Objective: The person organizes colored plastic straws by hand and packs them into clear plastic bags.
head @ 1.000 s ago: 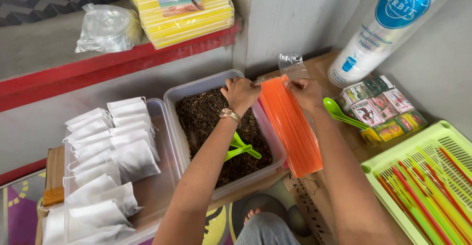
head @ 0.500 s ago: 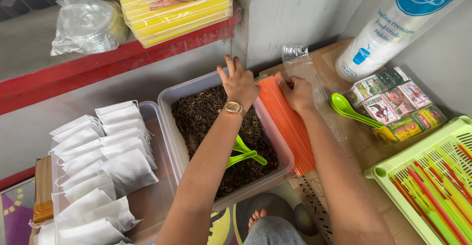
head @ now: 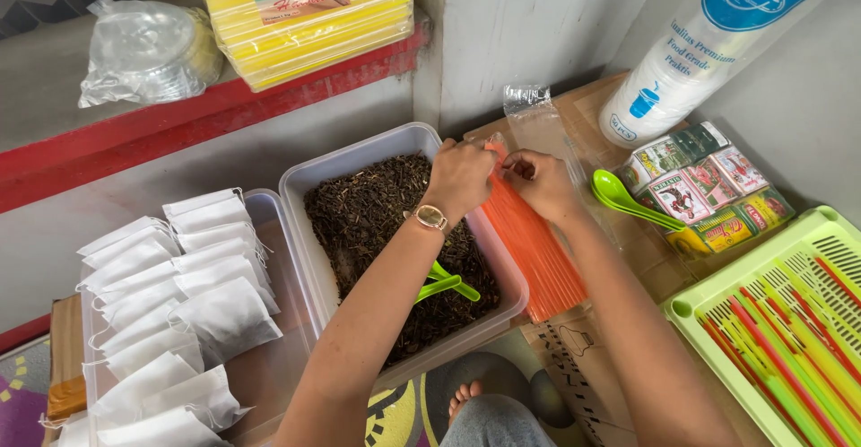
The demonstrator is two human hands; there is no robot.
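Head view, largest to smallest. Just below and to the left of both hands stands the clear plastic tub of dried tea leaves (head: 377, 223), with green plastic spoons (head: 447, 284) resting in it; further left, a second tub holds white filled sachets (head: 179, 268). Beneath the hands the bundle of orange straws (head: 538, 259) lies in its clear sleeve, running from the fingers back toward the person. The left hand (head: 459, 176) and right hand (head: 538, 182) meet at the sleeve's far end, fingers pressed together, pinching its top edge. Judged from this grip, opening goes best with the pinches kept close together and the bundle left flat, so no straws spill.
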